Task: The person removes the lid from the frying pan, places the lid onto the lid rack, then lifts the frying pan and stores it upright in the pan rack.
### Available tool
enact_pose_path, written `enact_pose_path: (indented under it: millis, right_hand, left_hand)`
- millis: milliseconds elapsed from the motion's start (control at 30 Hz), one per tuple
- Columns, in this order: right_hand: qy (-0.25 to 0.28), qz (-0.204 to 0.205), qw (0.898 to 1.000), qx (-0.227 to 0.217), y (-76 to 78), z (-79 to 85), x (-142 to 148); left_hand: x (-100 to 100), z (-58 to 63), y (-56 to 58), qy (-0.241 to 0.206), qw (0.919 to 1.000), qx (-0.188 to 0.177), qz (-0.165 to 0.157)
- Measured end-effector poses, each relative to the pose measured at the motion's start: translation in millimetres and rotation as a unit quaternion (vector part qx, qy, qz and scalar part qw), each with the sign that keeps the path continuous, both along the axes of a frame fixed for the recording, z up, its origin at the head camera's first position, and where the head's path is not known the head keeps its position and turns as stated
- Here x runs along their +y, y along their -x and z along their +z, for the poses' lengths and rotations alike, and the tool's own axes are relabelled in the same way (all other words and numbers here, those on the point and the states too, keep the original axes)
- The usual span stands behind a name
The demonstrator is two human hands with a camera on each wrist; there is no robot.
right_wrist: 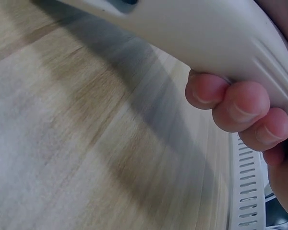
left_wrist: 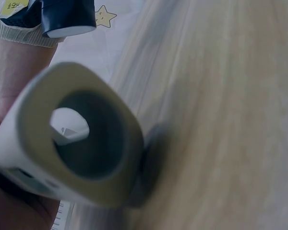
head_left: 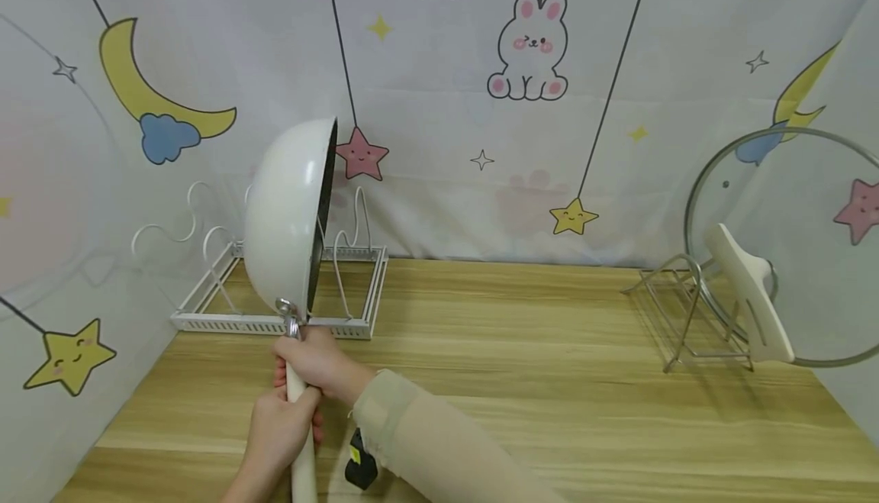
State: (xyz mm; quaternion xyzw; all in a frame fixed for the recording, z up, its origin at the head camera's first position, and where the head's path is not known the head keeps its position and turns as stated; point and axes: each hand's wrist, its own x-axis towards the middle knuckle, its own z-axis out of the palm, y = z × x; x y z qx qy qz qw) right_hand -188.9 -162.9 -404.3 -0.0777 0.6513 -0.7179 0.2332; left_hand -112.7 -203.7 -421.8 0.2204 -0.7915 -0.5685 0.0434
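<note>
A white wok (head_left: 284, 213) with a dark inside is tilted up on its side, its opening facing right, among the wire dividers of a white rack (head_left: 271, 325). Whether its rim rests on the rack cannot be told. My right hand (head_left: 319, 362) grips the cream handle (head_left: 302, 469) close to the metal joint. Just below, my left hand (head_left: 278, 423) holds the same handle. In the right wrist view, curled fingers (right_wrist: 242, 105) wrap round the handle. The handle's hollow end (left_wrist: 86, 134) fills much of the left wrist view.
On the right of the wooden table (head_left: 522, 381), a wire stand (head_left: 687, 320) holds a large glass lid (head_left: 824, 282) with a cream grip (head_left: 751, 304). A black device with a yellow label (head_left: 360, 461) is by the right sleeve. A patterned cloth hangs behind.
</note>
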Motion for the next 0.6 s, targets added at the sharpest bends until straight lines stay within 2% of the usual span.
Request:
enact_pose_path:
  millis: [600]
  right_hand:
    - [-0.011,-0.006,1.0,0.008,-0.5,-2.0,-4.1]
  left_hand:
    - [-1.8,-2.5,0.1,-0.016,0.9998,0.01,-0.001]
